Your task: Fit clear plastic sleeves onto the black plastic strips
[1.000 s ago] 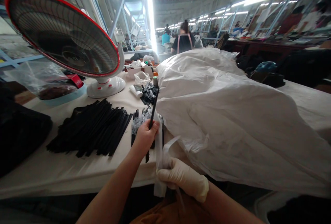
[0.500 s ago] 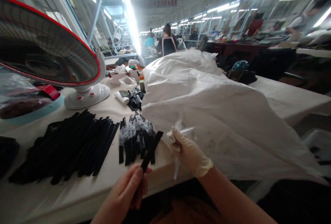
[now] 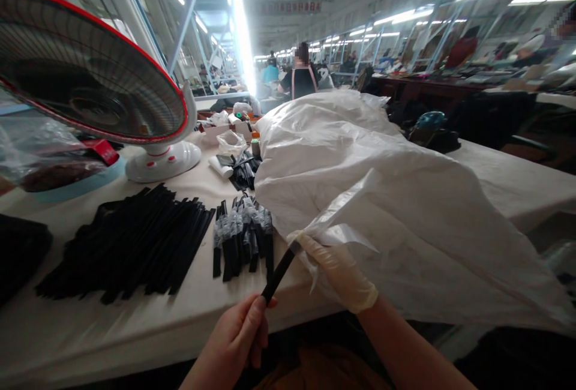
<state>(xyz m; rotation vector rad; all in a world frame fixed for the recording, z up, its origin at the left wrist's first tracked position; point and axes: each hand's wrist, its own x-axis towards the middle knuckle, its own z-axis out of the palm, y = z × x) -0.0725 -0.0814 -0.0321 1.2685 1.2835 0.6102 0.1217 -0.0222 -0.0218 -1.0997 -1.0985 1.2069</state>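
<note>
My bare left hand [image 3: 245, 327] pinches the lower end of a black strip [image 3: 279, 271], which slants up to the right. At the strip's upper end, my right hand [image 3: 337, 267], in a pale thin glove, is closed on a piece of clear plastic film [image 3: 344, 201]. Its loose ends stick out above and beside the fingers. The film meets the strip's tip at the gloved fingertips. Just left of the hands lie black strips wrapped with clear film [image 3: 243, 231]. Farther left spreads a big pile of plain black strips [image 3: 135, 246].
A large white plastic sack [image 3: 382, 162] covers the table's right part. A white fan with a red rim [image 3: 164, 162] stands at the left, near a light blue basin [image 3: 85, 186]. Small items and a white roll [image 3: 220, 167] lie behind the strips. People sit farther back.
My right hand has brought the film onto the strip's upper end, where the two were apart before. The film now stretches out longer. The view has shifted slightly left.
</note>
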